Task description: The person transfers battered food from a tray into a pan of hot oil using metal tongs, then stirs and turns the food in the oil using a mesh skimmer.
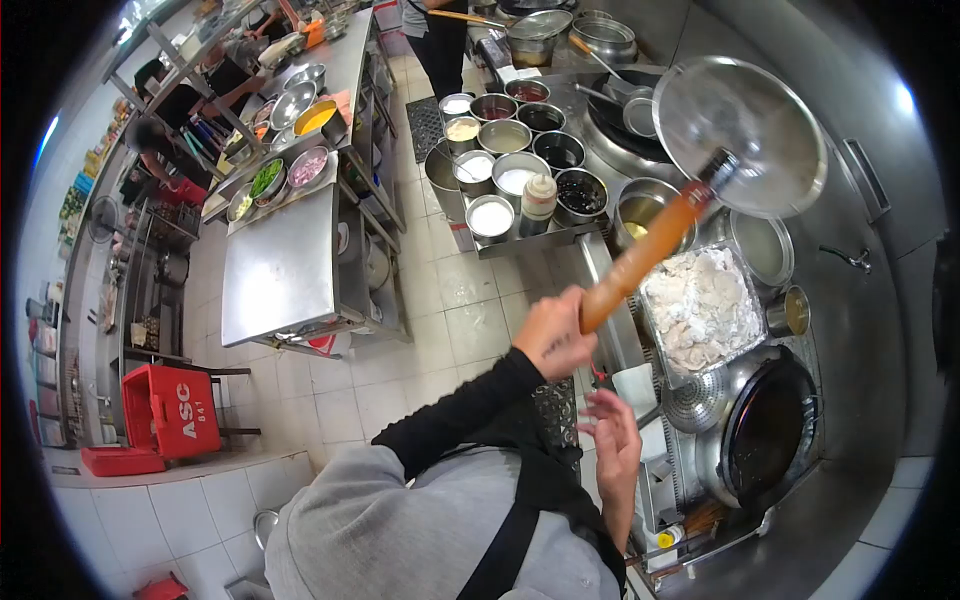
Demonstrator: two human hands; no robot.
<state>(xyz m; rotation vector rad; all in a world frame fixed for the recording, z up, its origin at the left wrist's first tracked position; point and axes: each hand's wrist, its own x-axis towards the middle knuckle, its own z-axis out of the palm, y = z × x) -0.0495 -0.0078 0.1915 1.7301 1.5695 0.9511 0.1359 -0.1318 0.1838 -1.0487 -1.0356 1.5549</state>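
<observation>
My left hand [553,335], in a black sleeve, is wrapped round the wooden handle [645,262] of a large utensil. The utensil's shallow round metal bowl [745,135] is raised over the cooking counter; blur hides whether it is mesh or solid. My right hand [612,425] hangs lower, empty, fingers loosely apart and partly curled, near a white cloth [635,390]. Beyond it lies a perforated skimmer [697,400] beside a dark wok [768,425]. A tray of white, flour-coated pieces [703,305] sits below the raised bowl.
Several sauce and powder tins [490,217] and a squeeze bottle [538,200] crowd the counter ahead. A steel worktable [285,270] with bowls stands left, across a tiled aisle [470,330]. Left are a red box [170,415] and people; another person [437,50] stands ahead.
</observation>
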